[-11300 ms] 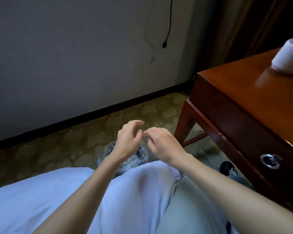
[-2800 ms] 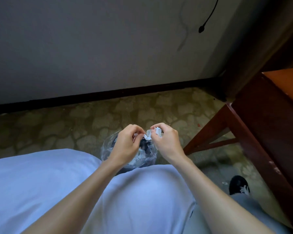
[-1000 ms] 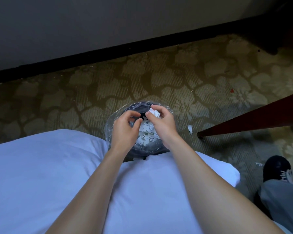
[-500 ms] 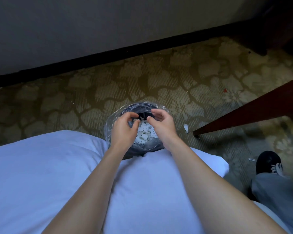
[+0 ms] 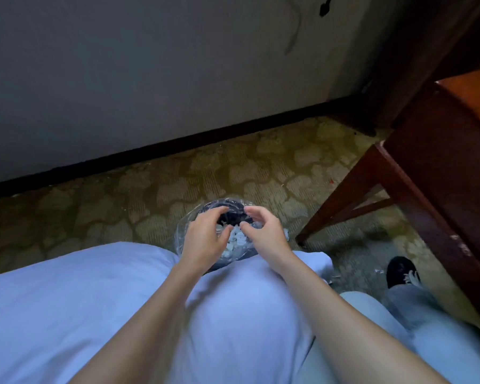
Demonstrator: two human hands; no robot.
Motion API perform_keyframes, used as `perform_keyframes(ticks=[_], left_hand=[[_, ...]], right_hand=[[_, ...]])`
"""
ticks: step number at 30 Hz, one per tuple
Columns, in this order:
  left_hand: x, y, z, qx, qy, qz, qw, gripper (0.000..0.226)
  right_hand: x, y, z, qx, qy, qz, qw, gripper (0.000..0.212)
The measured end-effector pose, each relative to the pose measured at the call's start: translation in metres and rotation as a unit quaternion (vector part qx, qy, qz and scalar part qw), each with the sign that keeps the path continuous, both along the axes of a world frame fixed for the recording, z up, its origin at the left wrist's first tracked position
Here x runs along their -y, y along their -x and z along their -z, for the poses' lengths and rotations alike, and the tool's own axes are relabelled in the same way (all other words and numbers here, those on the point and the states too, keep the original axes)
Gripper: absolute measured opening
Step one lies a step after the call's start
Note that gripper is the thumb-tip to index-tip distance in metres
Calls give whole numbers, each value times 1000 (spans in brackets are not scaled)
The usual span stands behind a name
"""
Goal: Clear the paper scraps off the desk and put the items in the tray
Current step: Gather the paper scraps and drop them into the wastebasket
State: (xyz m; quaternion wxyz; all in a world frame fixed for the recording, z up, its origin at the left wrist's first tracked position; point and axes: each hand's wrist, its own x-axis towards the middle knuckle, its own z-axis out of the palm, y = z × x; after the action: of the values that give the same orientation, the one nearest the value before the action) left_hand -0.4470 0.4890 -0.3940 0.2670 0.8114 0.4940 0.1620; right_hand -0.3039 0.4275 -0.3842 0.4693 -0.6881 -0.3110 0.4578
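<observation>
Patterned olive carpet [image 5: 155,206] runs back to a grey wall [image 5: 150,79] with a black skirting board [image 5: 178,141].

Low in the middle, the left hand [image 5: 203,241] and right hand [image 5: 265,235] hang side by side over a small round wastebasket [image 5: 229,203]. On both, the fingers [image 5: 219,210] are loosely curved with the thumb held apart from them. The picture is a little blurred there, but neither hand appears to grip anything. The two thumb tips are near each other without touching.

Beneath and between the hands lie the paper scraps [image 5: 237,240]: small white torn bits, heaped loosely in the bottom of the dark basket. They point every way, with no shared long axis. A crinkled clear plastic liner [image 5: 184,231] folds over the basket's rim, and its mouth faces straight up. The basket stands on the carpet, just past the hem of a pale shirt [image 5: 94,314].

One more white scrap [image 5: 286,233] shows just right of the basket, and a few specks [image 5: 378,271] lie on the carpet near a black shoe [image 5: 399,270].

On the right stands the dark red wooden table [image 5: 455,162], its slanted leg [image 5: 341,202] meeting the carpet close to the basket. Light jeans [image 5: 399,342] fill the lower right corner. A black plug [image 5: 325,8] dangles against the wall at the top.
</observation>
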Motion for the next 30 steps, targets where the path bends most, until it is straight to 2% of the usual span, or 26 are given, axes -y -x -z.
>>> perform_keyframes(ticks=[6,14,21,30], left_hand=[[36,-16,-48,-11,-67,63,996,42],[89,-42,-112,-26,-96,130,986,46],[128,-76,-173,-2,-149,189,971,49],[175,-131,-234,47,-219,260,939,51]], right_hand=[[50,-23,-62,85,-33,-13,996,35],[125,-49,-128,217,-58,-33,974,35],[184,-74,-196,338,-100,-31,935,34],[259,-101,-262,419,-124,15,899,34]])
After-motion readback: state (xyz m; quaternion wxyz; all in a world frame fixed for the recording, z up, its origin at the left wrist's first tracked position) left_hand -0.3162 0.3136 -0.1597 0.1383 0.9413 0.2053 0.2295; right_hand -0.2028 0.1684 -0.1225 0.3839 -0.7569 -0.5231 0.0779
